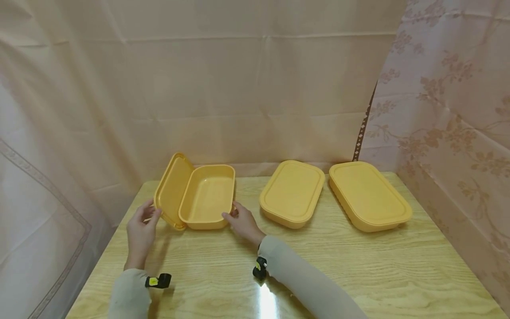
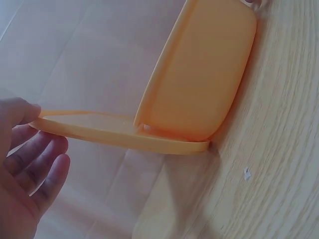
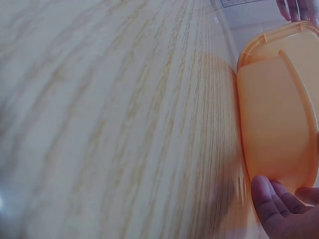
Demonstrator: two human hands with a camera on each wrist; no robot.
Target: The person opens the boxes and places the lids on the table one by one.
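Observation:
A yellow plastic food box [image 1: 205,225] stands uncovered at the left of the table, its inside bare. Its yellow lid [image 1: 175,190] leans tilted up along the box's left side, lower edge close to the tabletop. My left hand [image 1: 141,232] pinches the lid's outer edge between thumb and fingers; the left wrist view shows the lid [image 2: 124,139] edge-on beside the box wall [image 2: 199,74]. At the box's front right corner, my right hand [image 1: 245,223] holds on, thumb at the rim and fingers against the outside wall, as the fingers [image 3: 264,196] show in the right wrist view.
Two more yellow boxes with lids on, one in the middle [image 1: 292,192] and one at the right [image 1: 368,192], sit on the wood-grain table [image 1: 215,274]. A beige curtain [image 1: 247,88] hangs behind, and a flowered cloth [image 1: 450,110] hangs on the right.

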